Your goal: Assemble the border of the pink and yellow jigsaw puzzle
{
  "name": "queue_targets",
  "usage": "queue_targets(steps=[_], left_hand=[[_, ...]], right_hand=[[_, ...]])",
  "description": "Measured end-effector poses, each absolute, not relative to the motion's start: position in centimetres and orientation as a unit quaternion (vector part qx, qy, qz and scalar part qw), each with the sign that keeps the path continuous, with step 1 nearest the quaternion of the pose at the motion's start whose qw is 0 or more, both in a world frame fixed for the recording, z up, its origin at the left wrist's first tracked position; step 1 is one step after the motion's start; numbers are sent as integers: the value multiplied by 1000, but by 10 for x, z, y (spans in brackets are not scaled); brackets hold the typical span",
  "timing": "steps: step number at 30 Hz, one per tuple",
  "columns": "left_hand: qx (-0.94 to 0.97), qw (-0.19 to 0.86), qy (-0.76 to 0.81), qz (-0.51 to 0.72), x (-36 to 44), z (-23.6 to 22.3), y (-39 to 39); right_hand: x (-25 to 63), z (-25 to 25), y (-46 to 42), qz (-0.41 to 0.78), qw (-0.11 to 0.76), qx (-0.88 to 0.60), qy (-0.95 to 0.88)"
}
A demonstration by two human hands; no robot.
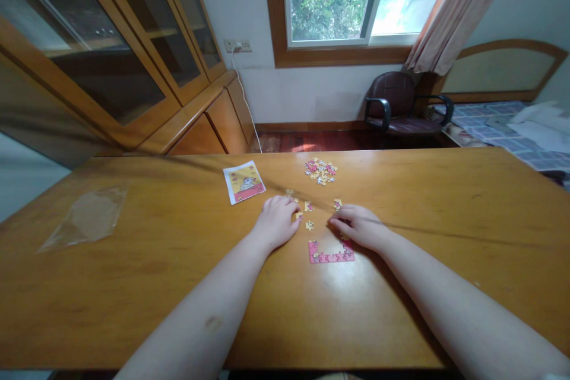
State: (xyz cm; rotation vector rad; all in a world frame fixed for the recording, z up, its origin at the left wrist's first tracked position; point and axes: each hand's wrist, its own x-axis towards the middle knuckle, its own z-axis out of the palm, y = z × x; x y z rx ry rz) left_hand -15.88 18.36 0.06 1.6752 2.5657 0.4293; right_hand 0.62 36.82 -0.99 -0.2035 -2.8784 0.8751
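My left hand [278, 221] rests on the table with its fingers curled. Between its thumb and forefinger shows a small yellow and pink puzzle piece [299, 215]. My right hand [358, 225] lies to the right, thumb and forefinger drawn together at the tips; whatever is between them is hidden. Just beyond its knuckles is another puzzle piece [337, 204]. Loose pieces, one pink and yellow [309, 206] and one yellow [309, 225], lie between the hands. Nearer me is a partly joined pink puzzle border [332, 257], its right side partly covered by my right hand.
A pile of puzzle pieces [320, 171] lies towards the far edge of the wooden table [178, 309]. Left of it is a picture sheet [244, 182] with a yellow and pink design. A clear plastic bag [91, 214] lies far left. Beyond stands an armchair [394, 104].
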Motion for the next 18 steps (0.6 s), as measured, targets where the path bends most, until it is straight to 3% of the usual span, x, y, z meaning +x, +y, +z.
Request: queue_targets(steps=[18], left_hand=[[539, 35, 831, 136, -158, -6, 185]], right_hand=[[7, -10, 369, 288, 59, -68, -953]])
